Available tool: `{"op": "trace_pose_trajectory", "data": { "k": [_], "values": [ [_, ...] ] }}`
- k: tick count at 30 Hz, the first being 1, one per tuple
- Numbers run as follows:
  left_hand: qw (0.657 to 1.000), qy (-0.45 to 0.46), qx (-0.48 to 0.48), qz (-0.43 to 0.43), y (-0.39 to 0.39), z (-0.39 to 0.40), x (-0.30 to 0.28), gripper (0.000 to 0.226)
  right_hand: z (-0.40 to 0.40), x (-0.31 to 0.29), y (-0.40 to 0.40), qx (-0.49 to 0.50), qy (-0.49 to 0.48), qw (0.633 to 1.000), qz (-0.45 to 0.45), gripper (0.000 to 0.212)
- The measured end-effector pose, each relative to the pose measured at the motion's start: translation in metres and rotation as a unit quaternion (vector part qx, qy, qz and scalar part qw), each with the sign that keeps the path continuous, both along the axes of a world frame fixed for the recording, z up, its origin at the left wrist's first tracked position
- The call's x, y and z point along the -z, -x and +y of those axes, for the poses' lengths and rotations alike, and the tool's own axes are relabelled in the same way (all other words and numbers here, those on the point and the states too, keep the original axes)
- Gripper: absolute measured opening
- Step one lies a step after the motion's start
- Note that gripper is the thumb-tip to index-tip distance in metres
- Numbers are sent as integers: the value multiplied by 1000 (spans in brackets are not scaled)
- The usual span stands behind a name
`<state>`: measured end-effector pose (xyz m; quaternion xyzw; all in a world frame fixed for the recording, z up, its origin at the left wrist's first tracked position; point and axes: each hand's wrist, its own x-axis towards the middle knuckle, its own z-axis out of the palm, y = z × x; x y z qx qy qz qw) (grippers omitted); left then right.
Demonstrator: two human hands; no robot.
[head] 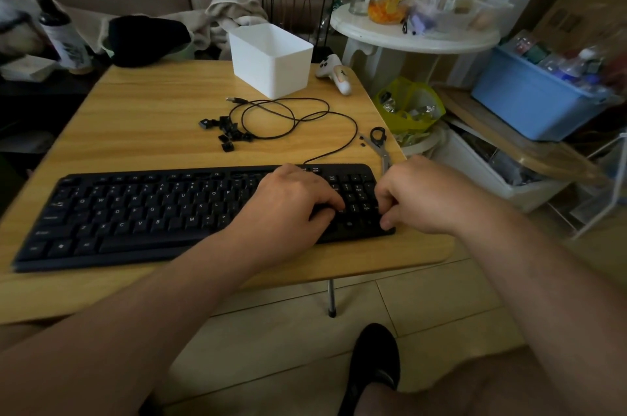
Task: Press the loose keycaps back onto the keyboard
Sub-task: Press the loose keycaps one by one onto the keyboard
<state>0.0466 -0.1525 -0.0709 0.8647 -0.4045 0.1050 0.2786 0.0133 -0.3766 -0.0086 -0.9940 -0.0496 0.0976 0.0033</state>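
Observation:
A black keyboard (pixel 142 212) lies across the wooden table (pixel 152 117), near its front edge. Several loose black keycaps (pixel 227 132) sit in a small pile behind it, beside the coiled cable. My left hand (pixel 291 202) rests on the keyboard's right part, fingertips pressing down near the arrow keys. My right hand (pixel 420 195) is over the number pad at the keyboard's right end, fingers curled down onto the keys. Whether either hand holds a keycap is hidden by the fingers.
The keyboard's black cable (pixel 291 117) loops behind the keyboard. A white plastic bin (pixel 271 59) stands at the back, a white controller (pixel 334 74) beside it. A keycap puller tool (pixel 378 142) lies near the right edge. A white side table (pixel 414 35) and blue crate (pixel 529 100) stand to the right.

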Motion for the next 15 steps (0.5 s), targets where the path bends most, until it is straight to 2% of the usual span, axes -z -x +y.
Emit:
{"op": "trace_pose_trajectory", "data": {
  "k": [5,10,12,15],
  "values": [
    [1000,0,-2,1,-1,2,-2,20,-13,0,5,37,-109,993,15,11],
    [1000,-6,-7,8,-3,3,-1,20,-19,2,6,129,-239,962,-31,16],
    [1000,-6,-6,9,-2,3,-1,20,-21,3,5,157,-263,952,-19,18],
    [1000,-6,-6,9,-1,2,0,20,-21,8,4,170,-234,957,9,23]
  ]
}}
